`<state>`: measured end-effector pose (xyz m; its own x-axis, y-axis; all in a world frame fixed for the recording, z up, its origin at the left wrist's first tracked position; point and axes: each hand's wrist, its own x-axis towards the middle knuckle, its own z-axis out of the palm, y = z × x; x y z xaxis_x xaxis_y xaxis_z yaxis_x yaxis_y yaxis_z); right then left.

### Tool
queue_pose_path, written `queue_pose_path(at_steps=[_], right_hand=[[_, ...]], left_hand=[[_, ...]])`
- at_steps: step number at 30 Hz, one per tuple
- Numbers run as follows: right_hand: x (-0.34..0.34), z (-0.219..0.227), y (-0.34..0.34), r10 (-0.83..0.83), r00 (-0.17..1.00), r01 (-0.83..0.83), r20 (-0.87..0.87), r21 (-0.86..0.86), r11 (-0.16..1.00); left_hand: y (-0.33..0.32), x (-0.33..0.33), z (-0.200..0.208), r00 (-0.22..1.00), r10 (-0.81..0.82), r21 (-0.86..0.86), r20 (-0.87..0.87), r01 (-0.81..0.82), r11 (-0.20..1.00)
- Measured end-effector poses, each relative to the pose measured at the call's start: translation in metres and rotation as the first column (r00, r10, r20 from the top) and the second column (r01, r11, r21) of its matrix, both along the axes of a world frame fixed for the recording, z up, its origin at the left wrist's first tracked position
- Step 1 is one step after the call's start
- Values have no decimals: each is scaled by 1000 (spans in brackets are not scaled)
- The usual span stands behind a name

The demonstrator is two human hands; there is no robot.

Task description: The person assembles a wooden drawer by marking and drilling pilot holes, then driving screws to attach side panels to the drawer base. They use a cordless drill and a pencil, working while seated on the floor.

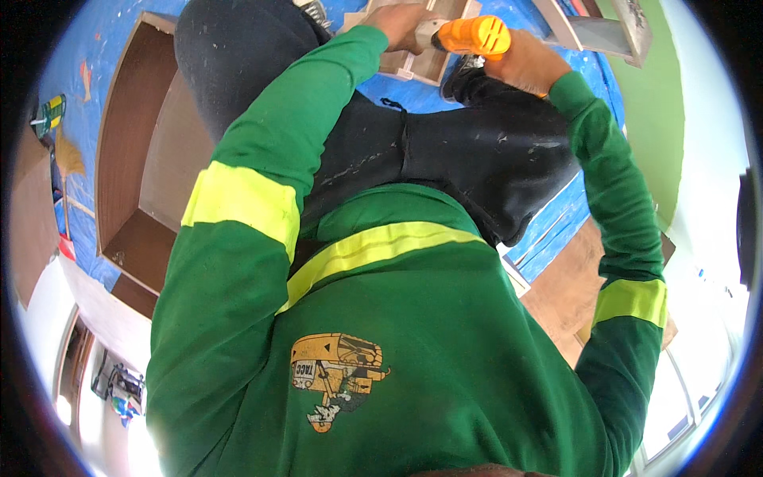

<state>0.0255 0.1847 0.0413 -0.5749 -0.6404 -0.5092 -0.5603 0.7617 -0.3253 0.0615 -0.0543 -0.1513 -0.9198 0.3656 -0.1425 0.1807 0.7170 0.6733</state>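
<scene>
My right hand (528,63) is wrapped round the handle of a yellow-orange power drill (475,36). The drill lies nearly level, its grey front end pointing left. At that front end my left hand (400,28) is closed, fingers curled; what they pinch is hidden. Beneath both hands is a small light-wood frame or shallow box (429,67), with dividing strips across it. The drill and my hands cover part of it. My legs in dark trousers are spread on either side of it.
Blue sheeting (556,211) covers the floor. A large open brown cabinet carcass (119,151) lies close on my left, with a broom (69,159) beyond it. Far right, another wooden frame (636,40) stands by the green-and-white wall (660,119). Brown board (568,270) lies behind me at right.
</scene>
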Motion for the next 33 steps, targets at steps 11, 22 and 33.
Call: queue_pose_path(at_steps=[11, 22, 33], right_hand=[[96, 107, 105, -787, 607, 660, 111, -622, 421], [181, -73, 285, -967, 231, 646, 105, -760, 71], [247, -346, 215, -954, 298, 884, -23, -371, 285]], left_hand=[[-13, -15, 57, 937, 342, 376, -75, -291, 880], [-15, -30, 172, 853, 130, 816, 506, -522, 249], [-37, -42, 189, 729, 22, 711, 685, -674, 200]])
